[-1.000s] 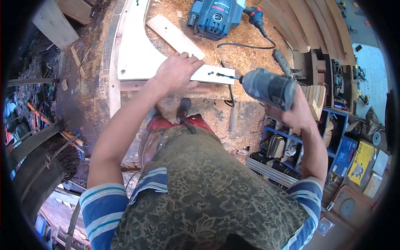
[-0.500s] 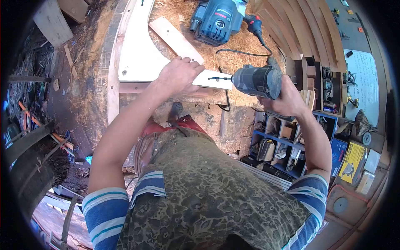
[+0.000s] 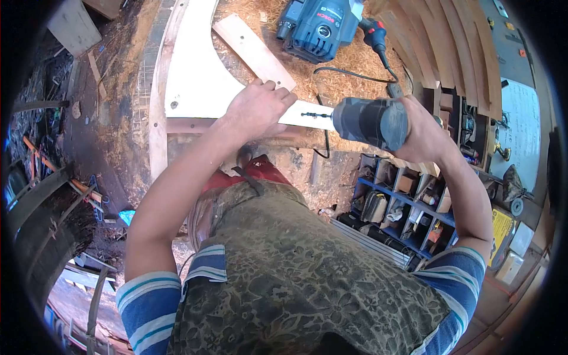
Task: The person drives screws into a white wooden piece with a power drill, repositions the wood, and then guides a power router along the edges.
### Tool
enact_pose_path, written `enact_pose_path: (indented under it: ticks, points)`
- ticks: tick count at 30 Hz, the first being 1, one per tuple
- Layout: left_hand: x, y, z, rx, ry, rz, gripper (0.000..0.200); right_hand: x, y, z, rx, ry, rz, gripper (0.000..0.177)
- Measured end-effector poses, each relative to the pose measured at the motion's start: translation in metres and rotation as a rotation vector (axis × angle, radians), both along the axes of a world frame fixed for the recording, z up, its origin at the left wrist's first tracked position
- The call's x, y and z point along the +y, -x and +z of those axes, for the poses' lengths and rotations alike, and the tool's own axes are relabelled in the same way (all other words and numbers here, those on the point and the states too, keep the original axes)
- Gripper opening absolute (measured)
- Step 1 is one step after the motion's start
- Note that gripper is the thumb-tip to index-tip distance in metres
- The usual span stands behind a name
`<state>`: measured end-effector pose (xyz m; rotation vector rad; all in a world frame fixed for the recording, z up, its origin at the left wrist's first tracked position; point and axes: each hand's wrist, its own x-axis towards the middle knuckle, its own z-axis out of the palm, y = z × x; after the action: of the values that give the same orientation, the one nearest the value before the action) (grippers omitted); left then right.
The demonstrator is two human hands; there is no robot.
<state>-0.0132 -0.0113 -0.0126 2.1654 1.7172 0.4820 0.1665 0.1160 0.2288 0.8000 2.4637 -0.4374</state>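
Note:
My right hand [image 3: 425, 133] is wrapped round the handle of a grey cordless drill [image 3: 370, 122], which points left. Its dark bit lies over the right end of a white curved template [image 3: 198, 77]; whether the tip touches the surface, I cannot tell. My left hand [image 3: 258, 110] is on the template's lower arm, with the fingers curled at its far edge. Under the template's near edge shows a reddish wooden piece [image 3: 189, 126]. A pale wooden strip [image 3: 251, 49] with small holes slants just beyond my left hand.
A blue Bosch power tool [image 3: 319, 29] with a black cord rests on the shavings-covered bench at the top. Curved wooden boards [image 3: 441, 38] are stacked at the upper right. Below them is a blue compartment shelf [image 3: 397, 198] with tools and boxes.
The drill and my right hand have shifted slightly right, away from my left hand. My left hand remains on the template. The view has also shifted a little.

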Motion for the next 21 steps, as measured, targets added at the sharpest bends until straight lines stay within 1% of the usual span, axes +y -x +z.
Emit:
enact_pose_path:
  ticks: [2, 4, 5, 8, 17, 21]
  points:
    - [0.001, -0.001, -0.003, -0.010, -0.009, -0.003, 0.058, 0.003, 0.002, -0.001, -0.046, 0.065, -0.018, 0.049]
    - [0.001, -0.002, -0.002, -0.014, -0.002, 0.003, 0.058, 0.004, -0.002, -0.003, 0.088, -0.010, 0.098, 0.048]
    - [0.001, -0.002, -0.001, -0.015, -0.006, 0.015, 0.058, 0.004, 0.004, -0.003, 0.093, -0.011, 0.144, 0.049]
    - [0.002, -0.001, 0.001, -0.013, 0.006, 0.006, 0.058, 0.009, 0.010, -0.009, 0.020, -0.001, 0.156, 0.048]
    - [0.004, -0.001, 0.000, -0.073, 0.010, 0.008, 0.057, 0.020, 0.016, -0.025, -0.041, 0.158, 0.047, 0.042]
    - [0.006, 0.000, 0.000, -0.060, 0.012, 0.006, 0.057, 0.022, 0.021, -0.024, -0.089, 0.160, 0.084, 0.042]
